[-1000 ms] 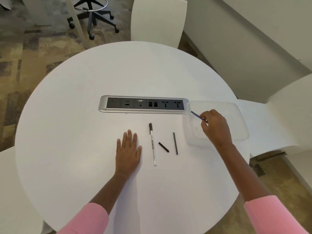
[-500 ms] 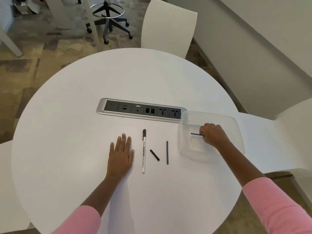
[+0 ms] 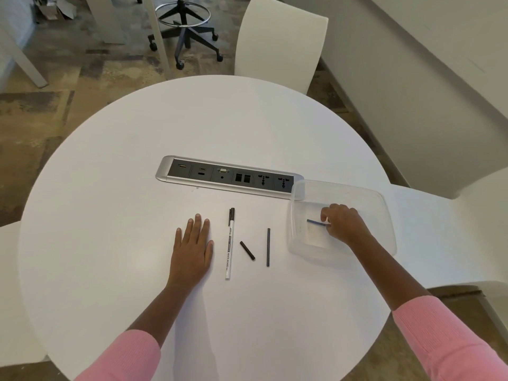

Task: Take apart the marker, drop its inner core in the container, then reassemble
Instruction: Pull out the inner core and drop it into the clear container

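Observation:
A white marker body (image 3: pixel 229 246) with a black tip lies on the round white table (image 3: pixel 110 215), pointing away from me. Right of it lie a short black piece (image 3: pixel 247 250) and a long thin black rod (image 3: pixel 268 247). A clear plastic container (image 3: pixel 384 215) stands at the right. My right hand (image 3: pixel 342 222) is inside it, low over the floor, and pinches one end of a thin blue-grey inner core (image 3: pixel 315 222). My left hand (image 3: pixel 192 247) rests flat on the table, left of the marker body.
A silver and black power socket strip (image 3: pixel 228 177) is set into the table's middle, touching the container's far left corner. White chairs (image 3: pixel 280 42) stand beyond and to the right of the table. A wheeled stool base (image 3: pixel 184 37) stands on the carpet behind.
My right hand has lowered the inner core from above the container's rim down into the container. The left hand stayed flat on the table.

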{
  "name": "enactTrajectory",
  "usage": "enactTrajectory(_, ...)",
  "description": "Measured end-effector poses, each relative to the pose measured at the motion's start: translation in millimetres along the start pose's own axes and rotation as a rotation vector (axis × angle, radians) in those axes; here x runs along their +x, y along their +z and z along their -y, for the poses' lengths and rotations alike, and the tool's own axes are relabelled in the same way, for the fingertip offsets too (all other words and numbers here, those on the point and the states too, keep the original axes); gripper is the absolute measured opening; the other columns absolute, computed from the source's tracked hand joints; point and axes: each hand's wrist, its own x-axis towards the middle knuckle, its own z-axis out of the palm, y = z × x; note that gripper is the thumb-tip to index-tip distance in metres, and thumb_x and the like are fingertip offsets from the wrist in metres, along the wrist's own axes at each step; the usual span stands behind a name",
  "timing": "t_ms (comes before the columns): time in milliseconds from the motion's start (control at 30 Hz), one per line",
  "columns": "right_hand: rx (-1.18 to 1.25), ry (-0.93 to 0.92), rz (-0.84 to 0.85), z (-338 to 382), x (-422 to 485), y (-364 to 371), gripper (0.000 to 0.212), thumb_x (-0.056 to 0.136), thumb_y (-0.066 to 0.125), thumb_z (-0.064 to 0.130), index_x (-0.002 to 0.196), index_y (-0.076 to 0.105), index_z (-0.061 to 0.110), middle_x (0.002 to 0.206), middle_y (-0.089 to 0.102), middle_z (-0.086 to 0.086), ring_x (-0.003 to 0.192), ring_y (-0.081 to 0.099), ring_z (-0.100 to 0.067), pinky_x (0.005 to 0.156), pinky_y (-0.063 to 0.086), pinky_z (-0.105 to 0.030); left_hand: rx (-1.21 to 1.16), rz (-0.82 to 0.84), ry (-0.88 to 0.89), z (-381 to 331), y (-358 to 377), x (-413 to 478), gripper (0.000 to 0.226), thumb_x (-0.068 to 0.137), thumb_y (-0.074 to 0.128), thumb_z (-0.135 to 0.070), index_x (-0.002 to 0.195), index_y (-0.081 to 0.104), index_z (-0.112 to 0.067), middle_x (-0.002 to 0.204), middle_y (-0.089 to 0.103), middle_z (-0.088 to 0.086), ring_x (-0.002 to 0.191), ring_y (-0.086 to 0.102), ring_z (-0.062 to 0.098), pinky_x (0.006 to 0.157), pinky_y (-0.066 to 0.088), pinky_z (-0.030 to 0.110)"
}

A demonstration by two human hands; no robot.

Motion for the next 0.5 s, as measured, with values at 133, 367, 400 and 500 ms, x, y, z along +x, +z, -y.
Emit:
enactTrajectory(133, 0.186, 0.037, -0.227, 8, -5, -17, 0.017, 0.084, 0.048, -0.002, 0.092, 0.062, 0.002, 0.095, 0.063, -0.019, 0.09, 0.056, -0.036, 0.076, 0.044, -0.043, 0.001, 0.011, 0.011, 1, -2, 0, 0.053, 0.088, 0.029, -0.028, 0.131, 0.048, -0.003, 0.138, 0.049, 0.02, 0.123, 0.051, 0.036, 0.098, 0.041, 0.052)
enactTrajectory(367, 0.484, -0.007, -0.624, 50, -24, -58, 0.01, 0.08, 0.054, -0.007, 0.082, 0.062, 0.0, 0.078, 0.062, -0.02, 0.073, 0.057, -0.033, 0.062, 0.049, -0.038, 0.007, 0.048, 0.052, 6, -7, 2, 0.053, 0.087, 0.031, -0.029, 0.129, 0.051, -0.004, 0.135, 0.052, 0.019, 0.12, 0.054, 0.035, 0.094, 0.045, 0.051)
enactTrajectory(400, 0.519, -0.014, -0.649, 59, -27, -61, 0.01, 0.08, 0.055, -0.007, 0.081, 0.062, 0.0, 0.077, 0.062, -0.019, 0.071, 0.057, -0.03, 0.062, 0.047, -0.034, 0.006, 0.057, 0.056, 7, -8, 2, 0.052, 0.087, 0.031, -0.029, 0.129, 0.051, -0.005, 0.135, 0.052, 0.018, 0.12, 0.055, 0.034, 0.094, 0.045, 0.051)
enactTrajectory(500, 0.62, -0.026, -0.673, 87, -33, -59, 0.011, 0.078, 0.057, -0.008, 0.079, 0.062, 0.002, 0.075, 0.062, -0.015, 0.069, 0.049, -0.018, 0.066, 0.037, -0.02, 0.003, 0.06, 0.07, 10, -10, 0, 0.051, 0.09, 0.028, -0.03, 0.129, 0.051, -0.007, 0.135, 0.053, 0.017, 0.119, 0.055, 0.032, 0.093, 0.045, 0.05)
